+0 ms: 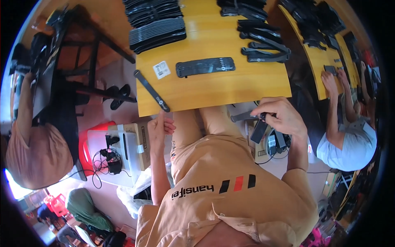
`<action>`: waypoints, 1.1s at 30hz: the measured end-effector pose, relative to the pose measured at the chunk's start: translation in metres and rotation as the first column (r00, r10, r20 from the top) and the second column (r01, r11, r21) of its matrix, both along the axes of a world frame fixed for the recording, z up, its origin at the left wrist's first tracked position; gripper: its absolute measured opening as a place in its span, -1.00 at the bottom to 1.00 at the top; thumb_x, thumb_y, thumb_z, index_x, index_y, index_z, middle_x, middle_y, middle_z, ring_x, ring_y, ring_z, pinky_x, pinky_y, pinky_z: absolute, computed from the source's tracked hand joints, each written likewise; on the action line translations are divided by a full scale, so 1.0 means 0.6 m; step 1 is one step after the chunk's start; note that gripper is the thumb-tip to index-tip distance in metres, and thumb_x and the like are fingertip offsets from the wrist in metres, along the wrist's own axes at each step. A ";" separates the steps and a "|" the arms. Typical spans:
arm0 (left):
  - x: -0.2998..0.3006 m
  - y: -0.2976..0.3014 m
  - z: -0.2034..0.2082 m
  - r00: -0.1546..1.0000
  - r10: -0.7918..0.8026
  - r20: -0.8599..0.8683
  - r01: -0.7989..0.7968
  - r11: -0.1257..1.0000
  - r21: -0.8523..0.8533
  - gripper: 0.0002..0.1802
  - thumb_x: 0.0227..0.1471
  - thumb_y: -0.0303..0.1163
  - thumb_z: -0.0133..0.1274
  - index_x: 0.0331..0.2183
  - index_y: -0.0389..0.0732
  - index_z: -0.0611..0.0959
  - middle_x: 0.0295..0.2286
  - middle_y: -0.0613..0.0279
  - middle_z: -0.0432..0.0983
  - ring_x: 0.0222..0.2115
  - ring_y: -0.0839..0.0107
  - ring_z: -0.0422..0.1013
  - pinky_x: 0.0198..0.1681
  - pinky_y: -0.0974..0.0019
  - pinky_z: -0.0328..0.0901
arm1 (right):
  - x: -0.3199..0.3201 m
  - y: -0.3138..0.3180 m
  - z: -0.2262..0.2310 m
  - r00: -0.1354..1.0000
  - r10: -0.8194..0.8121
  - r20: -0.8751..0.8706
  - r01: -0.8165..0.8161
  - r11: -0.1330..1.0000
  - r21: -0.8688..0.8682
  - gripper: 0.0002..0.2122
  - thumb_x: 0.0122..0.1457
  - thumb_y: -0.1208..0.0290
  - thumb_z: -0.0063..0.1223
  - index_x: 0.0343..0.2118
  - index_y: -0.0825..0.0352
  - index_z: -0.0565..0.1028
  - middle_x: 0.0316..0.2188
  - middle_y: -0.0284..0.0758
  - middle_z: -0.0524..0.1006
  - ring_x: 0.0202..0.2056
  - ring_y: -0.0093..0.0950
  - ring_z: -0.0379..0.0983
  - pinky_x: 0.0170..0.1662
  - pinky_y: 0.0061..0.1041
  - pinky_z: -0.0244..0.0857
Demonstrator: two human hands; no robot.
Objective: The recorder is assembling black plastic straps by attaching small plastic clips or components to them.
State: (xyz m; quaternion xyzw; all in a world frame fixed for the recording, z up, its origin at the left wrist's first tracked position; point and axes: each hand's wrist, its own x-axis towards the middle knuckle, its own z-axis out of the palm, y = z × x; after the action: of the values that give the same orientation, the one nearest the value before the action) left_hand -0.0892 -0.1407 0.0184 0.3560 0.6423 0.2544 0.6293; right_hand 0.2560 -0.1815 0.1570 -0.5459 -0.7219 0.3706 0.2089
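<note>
Near the table's front left, a black strap (150, 90) lies slanted, its lower end at the edge. My left hand (161, 128) is just below that end, fingers loosely bent and apart; whether a fingertip touches the strap I cannot tell. My right hand (284, 116) is closed on another black strap (243, 117), past the front right edge of the table; a strip sticks out leftward from the fingers. A flat stack of black straps (205, 66) lies mid-table, beside a white printed label (161, 70).
Bundled black straps (158, 35) fill the table's (197, 92) far left, more straps (265, 51) its far right. Below left are a clear plastic bin (109, 164) with black cables and a cardboard box (142, 144). People work at tables on both sides.
</note>
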 end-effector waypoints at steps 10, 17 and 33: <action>0.149 0.011 0.107 0.788 -0.602 0.128 0.501 0.749 0.434 -0.81 -0.04 -0.43 0.08 -0.37 -0.38 0.57 -0.60 0.30 0.46 -0.56 0.60 0.34 -0.45 0.52 0.25 | -0.067 0.039 -0.023 0.985 0.026 -0.168 -0.015 0.997 0.070 -0.66 -0.18 0.76 -0.17 -0.29 0.36 0.50 -0.51 -0.20 0.49 -0.49 -0.33 0.46 -0.41 -0.47 0.32; 0.088 0.079 0.064 0.827 -0.562 -0.027 0.534 0.769 0.351 -0.87 -0.03 -0.47 0.08 -0.43 -0.36 0.57 -0.61 0.35 0.44 -0.56 0.64 0.32 -0.50 0.55 0.22 | -0.007 0.061 -0.137 0.822 -0.463 -0.332 0.325 0.859 -0.395 -0.80 -0.02 0.74 -0.17 -0.32 0.52 0.47 -0.54 -0.35 0.49 -0.51 -0.66 0.42 -0.42 -0.66 0.39; 0.112 0.182 -0.030 0.994 -0.075 -0.082 0.103 0.903 0.417 -0.86 -0.07 -0.44 0.13 -0.46 -0.33 0.57 -0.65 0.44 0.37 -0.63 0.70 0.20 -0.58 0.59 0.10 | -0.010 0.151 -0.245 0.522 -0.658 -0.542 0.576 0.741 -0.345 -0.90 -0.03 0.67 0.04 -0.41 0.43 0.51 -0.61 -0.46 0.47 -0.62 -0.77 0.26 -0.62 -0.75 0.13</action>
State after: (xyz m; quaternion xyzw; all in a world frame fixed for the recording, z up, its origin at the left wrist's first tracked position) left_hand -0.0218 -0.0317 0.0004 0.5202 0.5753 0.3462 0.5278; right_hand 0.2499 -0.0912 0.0103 -0.6191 -0.3419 0.4760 0.5227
